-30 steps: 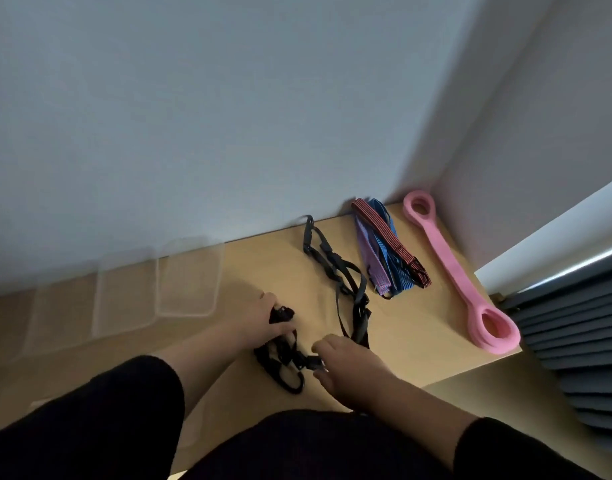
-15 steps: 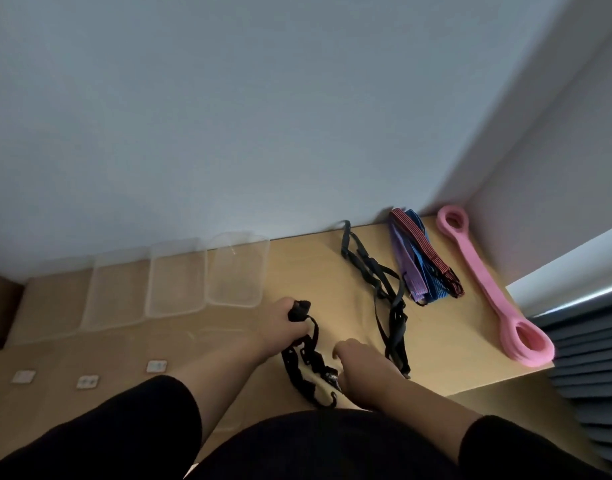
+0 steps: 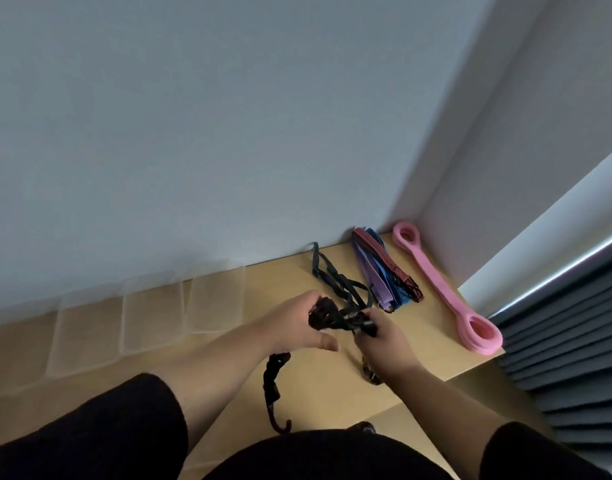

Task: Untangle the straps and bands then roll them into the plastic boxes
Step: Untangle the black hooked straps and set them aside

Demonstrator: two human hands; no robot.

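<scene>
My left hand (image 3: 299,323) grips a bunched black bungee cord (image 3: 323,317) lifted above the wooden table (image 3: 432,358). One hooked end of the cord (image 3: 275,389) dangles below the left wrist. My right hand (image 3: 384,336) pinches the same black tangle from the right. A black webbing strap (image 3: 335,277) trails back toward the wall and meets the tangle between my hands. Three clear plastic boxes (image 3: 216,299) stand in a row along the wall at the left.
A bundle of purple, blue and red-striped bands (image 3: 384,271) lies right of the black strap. A long pink band (image 3: 443,289) with looped ends lies along the right table edge. Dark blinds (image 3: 567,323) are beyond that edge.
Both hands have lifted the black tangle off the table and drawn it between them; one hooked end now hangs free. The camera view has shifted right.
</scene>
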